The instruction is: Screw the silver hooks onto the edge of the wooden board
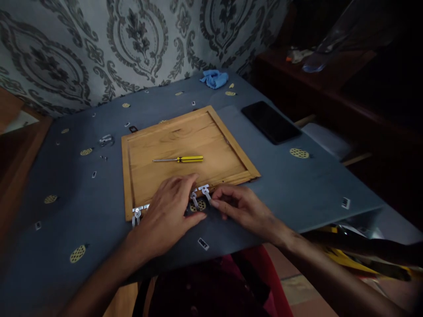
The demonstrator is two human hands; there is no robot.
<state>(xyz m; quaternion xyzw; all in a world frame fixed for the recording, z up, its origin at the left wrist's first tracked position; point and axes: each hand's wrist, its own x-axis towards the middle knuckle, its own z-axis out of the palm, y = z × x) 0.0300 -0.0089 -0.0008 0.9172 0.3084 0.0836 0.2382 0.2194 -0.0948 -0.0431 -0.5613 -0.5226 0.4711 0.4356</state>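
Observation:
A framed wooden panel [175, 141] lies on the table, with several silver metal hooks along its near edge. My left hand [168, 207] rests over that edge, thumb and fingers apart, close to a middle hook [194, 199]. Between its thumb and fingers, my right hand [243, 207] pinches the lower end of the rightmost hook [205, 191], whose flat plate sits at the panel's edge. At the left end another hook [136, 214] hangs from the edge. On the panel lies a screwdriver [189, 159] with a yellow and black handle, its shaft pointing left.
Left of the panel are a loose metal hook [105, 140] and tiny screws [103, 158]. A black phone [271, 122] lies to the right, and a crumpled blue cloth [214, 79] at the back. The table [307, 185] has a blue-grey cover; patterned fabric [139, 44] stands behind.

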